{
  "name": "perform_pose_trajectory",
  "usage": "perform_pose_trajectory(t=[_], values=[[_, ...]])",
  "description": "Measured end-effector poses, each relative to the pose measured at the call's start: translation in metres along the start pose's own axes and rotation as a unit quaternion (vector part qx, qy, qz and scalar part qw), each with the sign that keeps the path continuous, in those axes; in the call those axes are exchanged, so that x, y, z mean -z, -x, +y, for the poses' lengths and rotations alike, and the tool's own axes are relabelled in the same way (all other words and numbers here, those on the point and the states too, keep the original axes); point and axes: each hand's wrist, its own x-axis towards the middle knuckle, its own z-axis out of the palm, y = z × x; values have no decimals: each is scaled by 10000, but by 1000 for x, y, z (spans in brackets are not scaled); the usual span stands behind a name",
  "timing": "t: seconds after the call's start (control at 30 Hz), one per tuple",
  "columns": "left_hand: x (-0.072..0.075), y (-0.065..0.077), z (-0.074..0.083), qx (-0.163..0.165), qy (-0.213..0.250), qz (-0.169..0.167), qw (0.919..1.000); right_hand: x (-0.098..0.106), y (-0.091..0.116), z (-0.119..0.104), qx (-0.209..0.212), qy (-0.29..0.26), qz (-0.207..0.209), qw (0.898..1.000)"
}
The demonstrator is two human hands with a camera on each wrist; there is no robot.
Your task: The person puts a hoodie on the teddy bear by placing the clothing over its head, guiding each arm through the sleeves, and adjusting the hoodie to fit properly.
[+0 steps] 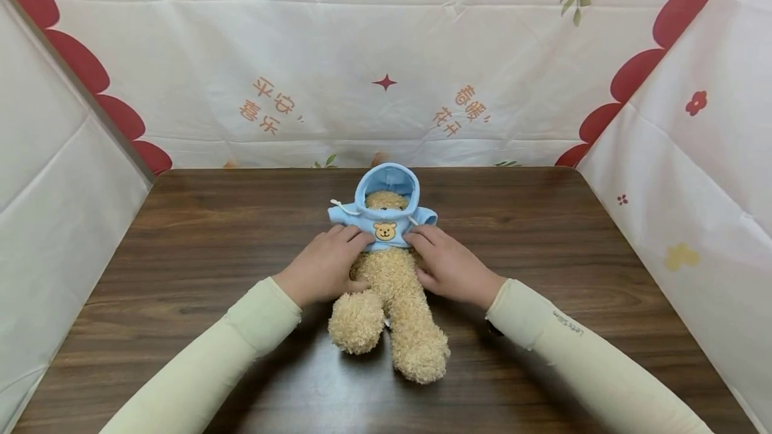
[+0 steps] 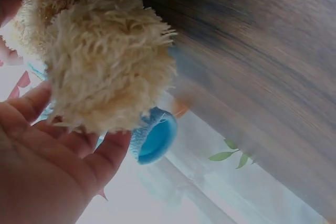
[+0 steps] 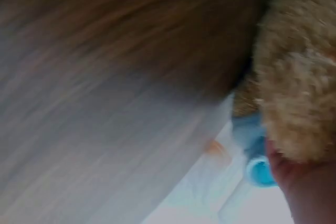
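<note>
Blue at the hooded shirt (image 1: 357,222), tan and curly-furred at the plush bear (image 1: 392,273). Lying face up on the dark wooden table (image 1: 181,273), feet toward the camera, eyes just showing inside the hood. Flanked at the trunk by the left hand (image 1: 326,260) and the right hand (image 1: 455,266), in contact on both sides. On the left, with fingers loosely bent over the shirt near its hem and thumb spread well apart, touching fur at the hip. On the right, much the same, with fingertips on the hem and thumb down beside the hip. Impossible to tell whether any cloth is pinched. Between the fingertips, a printed bear face (image 1: 384,230). Behind, a white backdrop (image 1: 338,45) with red scallops.
</note>
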Motion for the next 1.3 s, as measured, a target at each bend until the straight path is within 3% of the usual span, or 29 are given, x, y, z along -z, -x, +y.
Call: perform_pose_trajectory(t=[0.17,0.3,0.43,0.6,0.73,1.0,1.1,1.3], values=[[-1,-1,4,26,130,-252,9996,9,0,1,-285,-838,-542,9946],[0,-1,5,-165,68,-369,9992,18,-2,1,-285,-843,-1009,9909],[6,1,4,-215,315,-737,9965,26,-4,-1,-343,-875,-1467,9847],[8,3,3,-52,489,-1112,9926,25,-8,-6,-396,-814,-1536,9840],[-1,2,5,103,250,-932,9953,17,-12,-9,-401,-427,-1294,9899],[-14,-17,0,528,-645,-3,9965,10,-29,1,-641,404,-664,9949],[-15,-22,-2,561,-669,142,9961,8,-33,4,-781,361,-761,9934],[-19,-22,-1,590,-531,112,9968,4,-35,5,-895,147,-983,9910]])
